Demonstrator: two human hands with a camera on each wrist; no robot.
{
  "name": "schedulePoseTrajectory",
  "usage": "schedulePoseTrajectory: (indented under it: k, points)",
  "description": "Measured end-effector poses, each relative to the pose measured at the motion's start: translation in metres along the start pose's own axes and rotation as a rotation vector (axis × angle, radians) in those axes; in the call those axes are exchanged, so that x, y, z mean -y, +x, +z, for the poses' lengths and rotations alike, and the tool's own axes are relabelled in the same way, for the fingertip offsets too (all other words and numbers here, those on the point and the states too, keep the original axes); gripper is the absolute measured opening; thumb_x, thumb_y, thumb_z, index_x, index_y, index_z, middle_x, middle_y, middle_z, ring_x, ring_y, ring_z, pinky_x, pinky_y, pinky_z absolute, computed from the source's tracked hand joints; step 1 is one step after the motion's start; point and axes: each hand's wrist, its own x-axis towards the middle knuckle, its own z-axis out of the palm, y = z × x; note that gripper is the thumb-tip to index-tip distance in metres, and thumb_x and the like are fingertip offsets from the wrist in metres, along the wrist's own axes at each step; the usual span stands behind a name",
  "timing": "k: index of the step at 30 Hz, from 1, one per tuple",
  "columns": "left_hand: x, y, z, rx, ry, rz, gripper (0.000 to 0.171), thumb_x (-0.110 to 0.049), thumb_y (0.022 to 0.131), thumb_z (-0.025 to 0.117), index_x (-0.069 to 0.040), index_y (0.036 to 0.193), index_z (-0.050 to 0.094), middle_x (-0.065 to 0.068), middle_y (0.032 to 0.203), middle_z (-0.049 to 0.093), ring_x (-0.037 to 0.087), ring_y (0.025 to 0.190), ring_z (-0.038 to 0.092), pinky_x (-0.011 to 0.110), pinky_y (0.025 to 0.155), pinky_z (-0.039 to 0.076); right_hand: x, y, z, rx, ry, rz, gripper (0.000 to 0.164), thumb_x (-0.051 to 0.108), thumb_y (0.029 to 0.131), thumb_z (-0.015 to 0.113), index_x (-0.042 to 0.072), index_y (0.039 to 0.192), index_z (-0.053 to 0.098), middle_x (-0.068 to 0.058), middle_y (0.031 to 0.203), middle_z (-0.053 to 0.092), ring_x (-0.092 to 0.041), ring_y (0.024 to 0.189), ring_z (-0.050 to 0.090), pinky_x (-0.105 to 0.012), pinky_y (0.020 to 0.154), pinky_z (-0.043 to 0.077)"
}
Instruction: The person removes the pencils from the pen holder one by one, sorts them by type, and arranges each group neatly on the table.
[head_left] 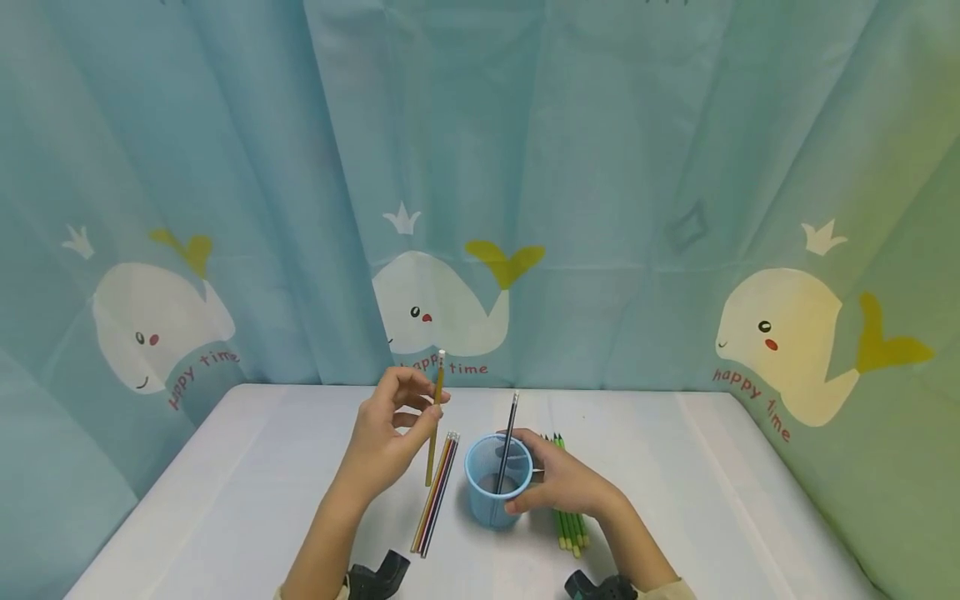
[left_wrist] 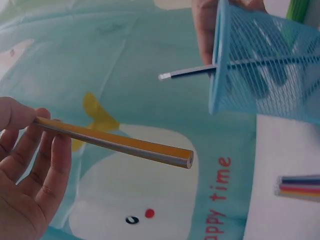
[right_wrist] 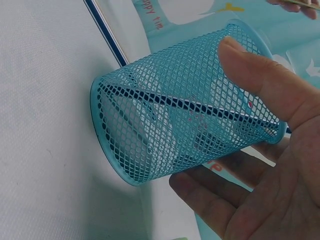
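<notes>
In my left hand (head_left: 387,433) a yellow-gold pencil (head_left: 435,425) is pinched between thumb and fingers. It stands nearly upright in the head view, white end up, left of the cup. My right hand (head_left: 562,479) holds a light blue mesh pen cup (head_left: 491,512) by its right side, thumb in front and fingers behind. One dark pencil (head_left: 507,442) leans inside that cup, its white-tipped end above the rim. The left wrist view shows the flat end of the yellow pencil (left_wrist: 130,144) pointing toward the cup (left_wrist: 270,65), apart from it.
Several coloured pencils (head_left: 435,496) lie side by side on the white table (head_left: 247,492), left of the cup. A bunch of green pencils (head_left: 573,529) lies to the right, partly under the right hand. Behind the table hangs a blue-green curtain (head_left: 600,183) with whale prints.
</notes>
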Motion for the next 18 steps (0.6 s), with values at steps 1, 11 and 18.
schedulePoseTrajectory:
  k: [1, 11, 18]
  points:
    - [0.002, 0.000, -0.001, 0.002, -0.002, -0.016, 0.032, 0.001, 0.091, 0.067, -0.009, 0.117, 0.051, 0.006, 0.105, 0.074, 0.019, 0.090, 0.069, 0.027, 0.073, 0.061, 0.000, 0.000, 0.000, -0.002, 0.000, -0.001, 0.090, 0.016, 0.073, 0.088, 0.010, 0.147, 0.039, -0.015, 0.136, 0.055, -0.031, 0.127, 0.053, -0.050, 0.106, 0.047]
    - [0.031, 0.000, -0.007, 0.052, 0.010, -0.183, 0.044, -0.003, 0.093, 0.066, -0.015, 0.133, 0.051, 0.005, 0.104, 0.072, 0.018, 0.085, 0.067, 0.027, 0.070, 0.060, 0.001, -0.001, 0.003, -0.002, -0.007, 0.007, 0.089, 0.016, 0.072, 0.089, 0.011, 0.147, 0.040, -0.013, 0.137, 0.055, -0.030, 0.127, 0.052, -0.053, 0.107, 0.046]
    - [0.051, 0.001, -0.006, 0.106, 0.036, -0.319, 0.044, -0.004, 0.093, 0.065, -0.015, 0.134, 0.052, 0.007, 0.106, 0.070, 0.019, 0.085, 0.066, 0.026, 0.065, 0.059, 0.000, -0.001, 0.001, -0.002, 0.006, 0.003, 0.090, 0.014, 0.072, 0.089, 0.011, 0.147, 0.040, -0.014, 0.138, 0.055, -0.031, 0.128, 0.052, -0.051, 0.106, 0.047]
